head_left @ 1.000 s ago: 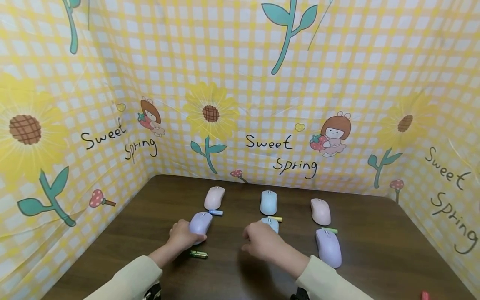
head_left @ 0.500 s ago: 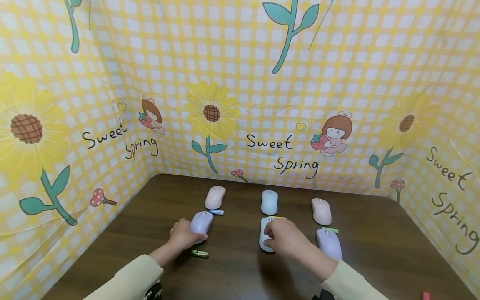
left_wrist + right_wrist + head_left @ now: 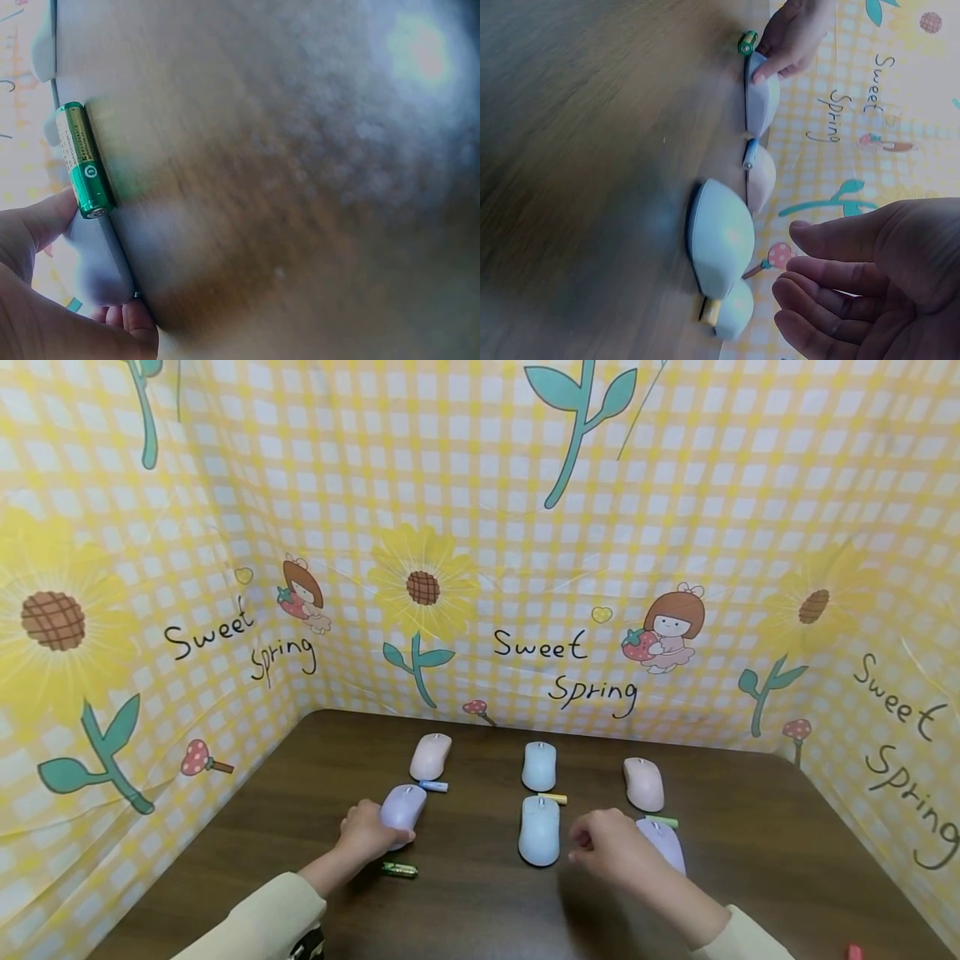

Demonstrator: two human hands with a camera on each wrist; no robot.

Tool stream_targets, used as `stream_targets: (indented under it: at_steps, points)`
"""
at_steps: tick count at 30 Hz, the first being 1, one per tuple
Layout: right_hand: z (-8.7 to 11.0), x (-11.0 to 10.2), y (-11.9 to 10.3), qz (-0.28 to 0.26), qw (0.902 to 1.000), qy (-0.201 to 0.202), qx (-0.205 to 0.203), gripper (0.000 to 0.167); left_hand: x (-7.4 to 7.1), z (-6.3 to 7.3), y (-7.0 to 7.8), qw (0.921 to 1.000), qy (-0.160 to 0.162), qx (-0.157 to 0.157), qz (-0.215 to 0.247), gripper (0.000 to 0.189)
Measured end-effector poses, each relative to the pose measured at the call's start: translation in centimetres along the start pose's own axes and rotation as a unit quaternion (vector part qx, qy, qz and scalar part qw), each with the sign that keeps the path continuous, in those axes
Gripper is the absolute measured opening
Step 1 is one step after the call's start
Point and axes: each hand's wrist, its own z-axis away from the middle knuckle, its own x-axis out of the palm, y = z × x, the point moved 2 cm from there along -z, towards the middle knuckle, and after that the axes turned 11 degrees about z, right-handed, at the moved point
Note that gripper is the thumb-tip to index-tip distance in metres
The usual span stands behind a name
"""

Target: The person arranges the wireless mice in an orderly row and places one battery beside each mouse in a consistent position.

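Note:
My left hand [image 3: 365, 832] grips a lavender computer mouse [image 3: 403, 807] at the left of the table, thumb on its near side and fingers at its far-left side. Just in front of that mouse lies a green battery [image 3: 84, 161], close by the thumb in the left wrist view. My right hand [image 3: 611, 845] holds nothing; its fingers are loosely curled in the air between a speckled light-blue mouse [image 3: 540, 832] and a second lavender mouse [image 3: 664, 842]. The right forearm partly covers that second lavender mouse.
Behind stand a pink mouse [image 3: 431, 757], a blue mouse [image 3: 539, 766] and another pink mouse [image 3: 643, 784]. Small blue [image 3: 433, 786], yellow [image 3: 553, 798] and green [image 3: 662, 822] cylinders lie between the rows. A red object [image 3: 854, 952] shows at the front right. Checked cloth [image 3: 465, 468] walls the table.
My right hand has moved right, off the speckled light-blue mouse, which is now fully in sight. The left hand has stayed on the lavender mouse.

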Motion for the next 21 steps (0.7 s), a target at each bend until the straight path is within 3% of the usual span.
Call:
stream_targets:
  at_steps: [6,13,21]
  points:
    - [0.9,-0.3,1.3,-0.015,0.9997,-0.004,0.021,0.014,0.0,0.0,0.1,1.0,0.002,0.005,-0.002,0.059]
    - [1.9,-0.7,2.3,-0.002,0.9956,-0.007,0.093,0.017,0.1,-0.1,-0.1,1.0,-0.001,0.003,-0.003,0.062]
    - [3.7,-1.1,3.8,-0.016,0.993,-0.009,0.117,0.019,-0.1,0.0,-0.1,1.0,-0.003,-0.005,0.0,0.062]
